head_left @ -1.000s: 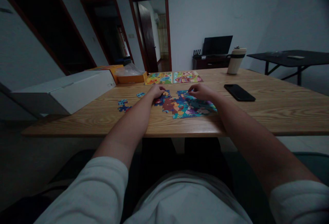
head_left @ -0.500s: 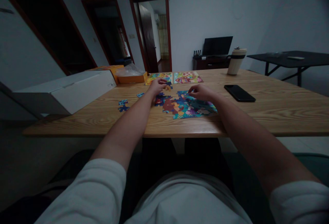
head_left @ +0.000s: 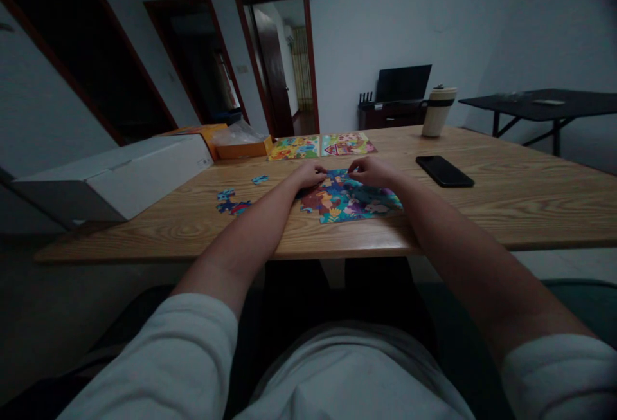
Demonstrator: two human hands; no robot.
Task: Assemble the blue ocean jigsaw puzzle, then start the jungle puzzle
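Observation:
A partly joined jigsaw puzzle (head_left: 354, 204) with bright animal pictures lies on the wooden table before me. At its upper left corner, my left hand (head_left: 309, 176) is closed on a puzzle piece (head_left: 329, 181), which sits against the joined part. The fingers of my right hand (head_left: 372, 172) are bent and pinched at the puzzle's upper edge; their tips partly hide what they grip. Off to the left lie several loose blue puzzle pieces (head_left: 231, 203) and another small piece (head_left: 260, 179). My left forearm covers part of the tabletop.
Two colourful picture sheets (head_left: 321, 147) lie beyond the puzzle. A white box (head_left: 144, 172) and an orange box (head_left: 243, 148) with clear plastic stand at the left. On the right are a black phone (head_left: 444, 171) and a beige tumbler (head_left: 438, 114). The table (head_left: 520, 208) has a near edge in front of me.
My left hand has brought its piece down and right to the puzzle's upper left corner. My right hand stays at the upper edge. The view has shifted slightly.

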